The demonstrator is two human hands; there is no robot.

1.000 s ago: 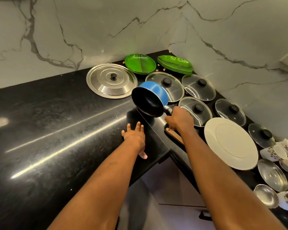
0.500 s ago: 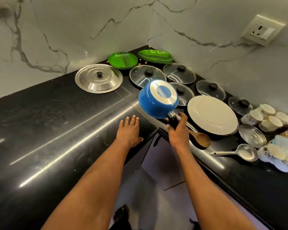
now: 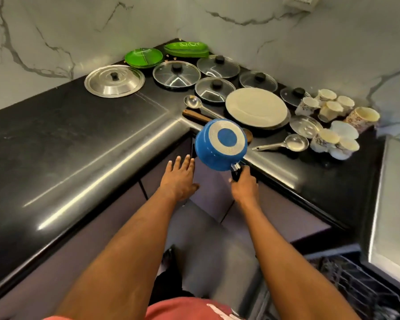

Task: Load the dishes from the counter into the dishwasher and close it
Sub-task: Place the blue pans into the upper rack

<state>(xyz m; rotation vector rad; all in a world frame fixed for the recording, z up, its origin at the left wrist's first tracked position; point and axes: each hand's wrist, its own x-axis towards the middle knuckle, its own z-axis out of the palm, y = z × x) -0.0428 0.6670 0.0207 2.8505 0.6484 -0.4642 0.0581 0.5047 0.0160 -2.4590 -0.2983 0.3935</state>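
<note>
Centre: saucepan (image 3: 221,144) blue, base a silver grooved ring round a blue disc; its handle (image 3: 236,175) black. Glossy black counter (image 3: 79,139), pale streaky reflections. White marble wall (image 3: 56,31), grey veins. 12 o'clock: round plates (image 3: 143,57) bright green, pale dividing line; just right of them, oblong plates (image 3: 186,49), same green, white markings. 10 o'clock: steel lid (image 3: 114,81) silver, black knob. Clear glass lids (image 3: 176,74), steel rims, black knobs. 1 o'clock: big plate (image 3: 256,106) plain cream-white. 2 o'clock: cups (image 3: 308,106) cream, small floral print. Silver long ladle (image 3: 192,102) and short ladle (image 3: 293,143). Brown wood spatula (image 3: 195,116). Dull purple-grey cabinet fronts (image 3: 286,218). 5 o'clock: dishwasher rack (image 3: 356,285) dark. 6 o'clock: garment (image 3: 183,308) coral-red, white mark.
</note>
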